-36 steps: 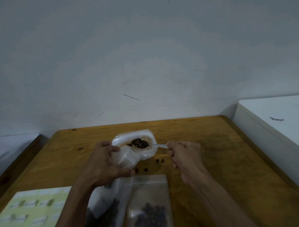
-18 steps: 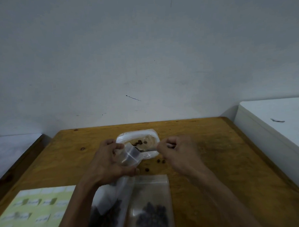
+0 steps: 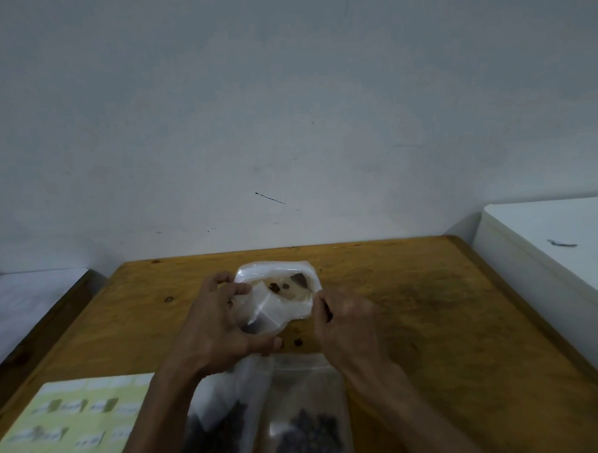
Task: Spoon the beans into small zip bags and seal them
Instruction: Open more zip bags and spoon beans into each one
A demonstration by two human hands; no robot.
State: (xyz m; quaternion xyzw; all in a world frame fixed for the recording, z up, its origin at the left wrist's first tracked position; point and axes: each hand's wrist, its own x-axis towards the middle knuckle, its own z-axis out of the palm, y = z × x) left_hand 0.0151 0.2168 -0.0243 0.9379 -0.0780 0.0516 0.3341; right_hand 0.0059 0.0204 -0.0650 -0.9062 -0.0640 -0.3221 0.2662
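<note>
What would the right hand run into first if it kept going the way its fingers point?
Probably the white bean bag: the right hand pinches what may be a spoon handle, fingers aimed left at the bag's near edge. Depth is unclear.

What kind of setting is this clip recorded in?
Likely a plain room used as a makeshift packing spot, not a kitchen: a bare wooden table against a blank pale wall, a sheet of labels and zip bags of beans laid out.

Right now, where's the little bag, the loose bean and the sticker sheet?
little bag (image 3: 260,317): head view, clear side.
loose bean (image 3: 298,342): head view, its middle.
sticker sheet (image 3: 77,427): head view, centre.
</note>
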